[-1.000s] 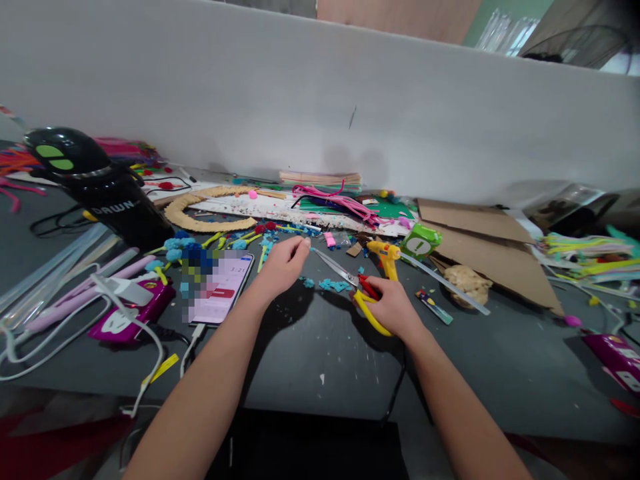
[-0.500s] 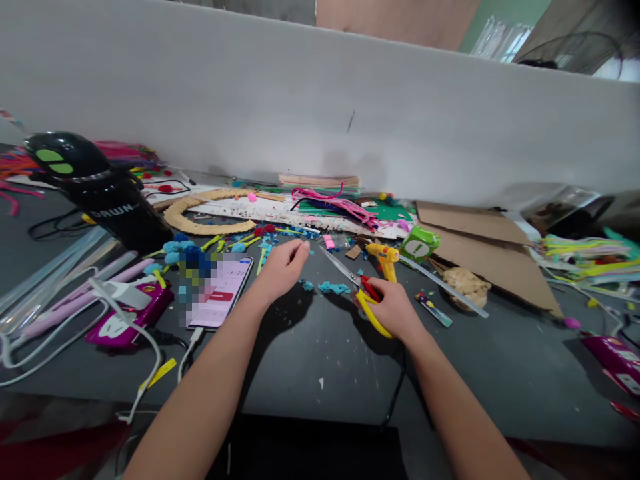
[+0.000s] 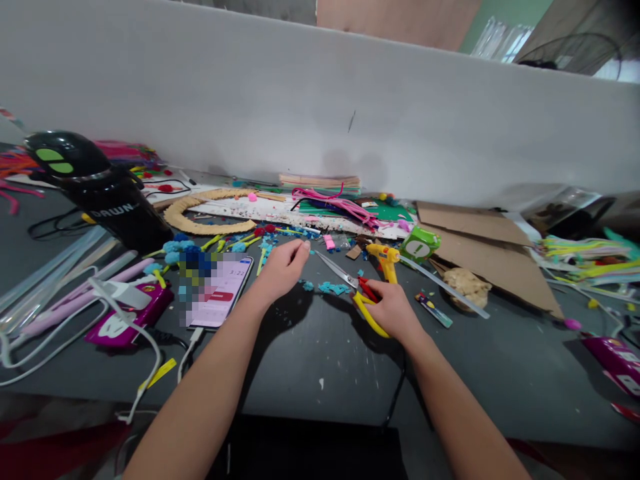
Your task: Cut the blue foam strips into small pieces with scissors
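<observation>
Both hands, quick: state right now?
Left hand: closed in a pinch; anything held is too small to tell.
Right hand: closed, holding scissors by the handles.

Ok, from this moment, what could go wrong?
First, the tips of the scissors point toward the pinched fingers of the left hand, so a careless snip might nick them. Second, the right hand is near the yellow glue gun; if that is hot, which the view cannot show, a brush against it might burn. Third, the left forearm lies close beside the smartphone and could nudge it.
</observation>
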{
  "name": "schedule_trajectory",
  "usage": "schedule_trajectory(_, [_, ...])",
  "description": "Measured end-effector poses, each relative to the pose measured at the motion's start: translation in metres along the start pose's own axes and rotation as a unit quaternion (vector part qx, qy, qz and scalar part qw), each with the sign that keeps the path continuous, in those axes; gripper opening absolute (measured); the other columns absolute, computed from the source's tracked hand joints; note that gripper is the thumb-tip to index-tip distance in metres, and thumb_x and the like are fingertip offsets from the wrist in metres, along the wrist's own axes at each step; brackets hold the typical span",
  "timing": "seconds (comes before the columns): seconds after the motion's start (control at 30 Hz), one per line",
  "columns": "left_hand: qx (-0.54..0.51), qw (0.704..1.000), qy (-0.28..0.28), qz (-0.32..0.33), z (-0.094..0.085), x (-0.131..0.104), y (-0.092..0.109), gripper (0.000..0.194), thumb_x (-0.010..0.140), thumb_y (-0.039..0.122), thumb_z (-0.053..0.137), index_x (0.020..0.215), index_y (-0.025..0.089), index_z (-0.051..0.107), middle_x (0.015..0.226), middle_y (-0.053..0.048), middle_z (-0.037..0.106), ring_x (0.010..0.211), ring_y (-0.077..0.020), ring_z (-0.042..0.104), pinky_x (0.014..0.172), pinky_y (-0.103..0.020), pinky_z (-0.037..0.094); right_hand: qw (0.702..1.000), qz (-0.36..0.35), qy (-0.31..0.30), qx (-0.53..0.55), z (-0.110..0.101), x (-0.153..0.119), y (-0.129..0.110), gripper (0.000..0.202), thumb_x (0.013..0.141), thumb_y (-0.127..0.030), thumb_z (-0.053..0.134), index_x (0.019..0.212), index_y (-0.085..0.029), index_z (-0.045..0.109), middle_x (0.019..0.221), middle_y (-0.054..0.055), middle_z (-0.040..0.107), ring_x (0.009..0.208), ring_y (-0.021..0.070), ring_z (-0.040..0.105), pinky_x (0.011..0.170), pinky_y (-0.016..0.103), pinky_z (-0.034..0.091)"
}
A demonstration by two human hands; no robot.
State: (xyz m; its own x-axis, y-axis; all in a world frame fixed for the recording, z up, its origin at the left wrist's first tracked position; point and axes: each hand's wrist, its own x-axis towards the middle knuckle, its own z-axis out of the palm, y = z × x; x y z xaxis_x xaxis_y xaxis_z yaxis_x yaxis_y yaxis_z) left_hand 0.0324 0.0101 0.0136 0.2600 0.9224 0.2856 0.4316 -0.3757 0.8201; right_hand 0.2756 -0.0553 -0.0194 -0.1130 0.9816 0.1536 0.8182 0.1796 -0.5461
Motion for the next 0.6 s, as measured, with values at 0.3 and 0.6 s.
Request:
schedule_trajectory(0.3, [0.003, 1.0, -0.001, -0.001, -0.0004, 0.0002, 0.0011, 0.039, 0.097, 0.042, 0.038, 0.065, 0.02, 0.035, 0.061, 0.003, 0.034, 0.058, -0.0122, 0.034, 0.054, -0.027, 0.025, 1.0, 0.018, 0.002, 0.022, -0.0012, -0.0032, -0.0009, 0.027, 0.073, -0.035, 0.063, 0.061, -0.02, 0.043, 0.056, -0.005, 0.042, 0.056, 0.0105, 0.034, 0.051, 0.024, 0.025])
schedule_trajectory(0.6, [-0.003, 1.0, -0.002, 0.002, 0.0014, -0.0001, -0.0004, 0.039, 0.097, 0.042, 0.038, 0.065, 0.02, 0.035, 0.061, 0.003, 0.033, 0.058, -0.0121, 0.033, 0.055, -0.027, 0.025, 1.0, 0.005, -0.003, 0.013, -0.0008, -0.0023, -0.0018, 0.02, 0.071, -0.027, 0.059, 0.062, -0.02, 0.043, 0.056, -0.004, 0.042, 0.055, 0.0107, 0.034, 0.052, 0.024, 0.025])
